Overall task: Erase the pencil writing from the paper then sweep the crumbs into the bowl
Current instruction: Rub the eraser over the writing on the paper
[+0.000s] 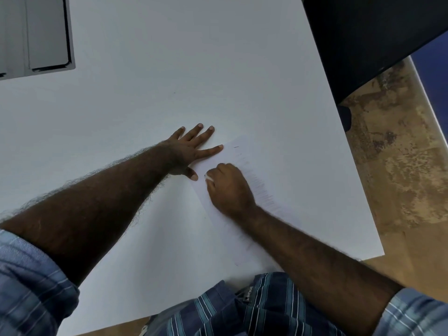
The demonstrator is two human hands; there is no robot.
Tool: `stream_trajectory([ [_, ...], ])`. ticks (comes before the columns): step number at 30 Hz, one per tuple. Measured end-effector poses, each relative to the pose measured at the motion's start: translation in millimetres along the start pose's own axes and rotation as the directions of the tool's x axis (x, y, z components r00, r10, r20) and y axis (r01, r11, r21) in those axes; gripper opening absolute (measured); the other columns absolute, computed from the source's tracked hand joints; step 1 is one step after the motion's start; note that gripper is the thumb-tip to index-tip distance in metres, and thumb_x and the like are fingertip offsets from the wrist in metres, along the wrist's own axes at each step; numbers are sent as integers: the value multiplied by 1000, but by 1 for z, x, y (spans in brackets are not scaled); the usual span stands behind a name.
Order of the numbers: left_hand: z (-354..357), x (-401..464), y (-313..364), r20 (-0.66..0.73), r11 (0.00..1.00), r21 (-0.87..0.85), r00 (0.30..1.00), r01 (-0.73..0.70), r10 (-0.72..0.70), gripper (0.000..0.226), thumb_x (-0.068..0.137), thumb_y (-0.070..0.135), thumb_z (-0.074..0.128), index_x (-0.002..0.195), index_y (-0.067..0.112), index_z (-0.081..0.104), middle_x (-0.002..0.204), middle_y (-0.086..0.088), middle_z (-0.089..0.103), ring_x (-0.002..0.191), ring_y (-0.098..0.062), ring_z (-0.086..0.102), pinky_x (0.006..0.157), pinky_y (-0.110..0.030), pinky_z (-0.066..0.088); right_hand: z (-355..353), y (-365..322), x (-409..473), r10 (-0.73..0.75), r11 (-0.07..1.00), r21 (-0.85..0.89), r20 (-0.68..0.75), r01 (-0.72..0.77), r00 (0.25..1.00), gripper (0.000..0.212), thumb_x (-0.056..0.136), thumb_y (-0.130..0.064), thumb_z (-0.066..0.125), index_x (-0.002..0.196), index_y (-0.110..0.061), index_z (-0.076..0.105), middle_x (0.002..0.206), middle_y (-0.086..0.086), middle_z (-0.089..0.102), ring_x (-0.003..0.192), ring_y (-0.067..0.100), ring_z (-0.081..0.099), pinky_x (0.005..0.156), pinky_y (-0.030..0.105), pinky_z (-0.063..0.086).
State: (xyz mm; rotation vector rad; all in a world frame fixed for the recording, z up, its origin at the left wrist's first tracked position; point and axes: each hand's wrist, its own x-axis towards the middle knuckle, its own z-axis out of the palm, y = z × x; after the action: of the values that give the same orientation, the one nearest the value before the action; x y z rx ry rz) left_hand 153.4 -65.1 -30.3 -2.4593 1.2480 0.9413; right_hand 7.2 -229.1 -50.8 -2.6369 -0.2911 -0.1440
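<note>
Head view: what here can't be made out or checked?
- Bowl: not in the head view at all.
- Eraser: only a white tip shows; the right hand hides the rest.
- Pencil writing on the paper: faint, unreadable.
- Crumbs: too small to see.
- Left hand: flat, at the paper's edge.

Paper on the desk, both my hands at its left edge.

I see the paper (244, 156) lying on the desk (145, 105), right of centre, near the desk's right edge. My left hand (191, 147) lies flat at the paper's far left corner, fingers mostly on the desk. My right hand (228, 187) sits on the paper just nearer me, holding an eraser (209, 178). A monitor base (36, 35) stands at the far left.
</note>
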Motion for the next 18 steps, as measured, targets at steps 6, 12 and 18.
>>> stream_trajectory([
  [6, 1, -1, 0, -11, 1000, 1, 1000, -4, 4, 120, 85, 59, 71, 151, 51, -29, 159, 0, -45, 151, -30, -31, 124, -58, -1, -26, 64, 21, 228, 972, -20, -177, -235, 957, 9, 87, -9, 60, 86, -8, 69, 81, 12, 63, 76, 36, 60, 72, 44, 49],
  [12, 0, -1, 0, 1, 1000, 10, 1000, 0, 0, 120, 85, 59, 71, 151, 50, -30, 158, 0, -46, 150, -31, -32, 125, -59, -1, -8, 35, 15, 168, 986, 32, -112, -165, 980, 16, 96, -12, 56, 90, -6, 69, 85, 14, 64, 79, 36, 59, 76, 48, 51],
  [18, -1, -1, 1, 6, 1000, 1, 1000, 0, 0, 119, 86, 59, 70, 151, 50, -28, 158, 0, -46, 151, -31, -32, 124, -58, -2, -1, 13, 5, -35, 999, 18, -57, 36, 998, 5, 91, -8, 72, 92, -5, 75, 86, 14, 71, 77, 33, 67, 76, 45, 58],
])
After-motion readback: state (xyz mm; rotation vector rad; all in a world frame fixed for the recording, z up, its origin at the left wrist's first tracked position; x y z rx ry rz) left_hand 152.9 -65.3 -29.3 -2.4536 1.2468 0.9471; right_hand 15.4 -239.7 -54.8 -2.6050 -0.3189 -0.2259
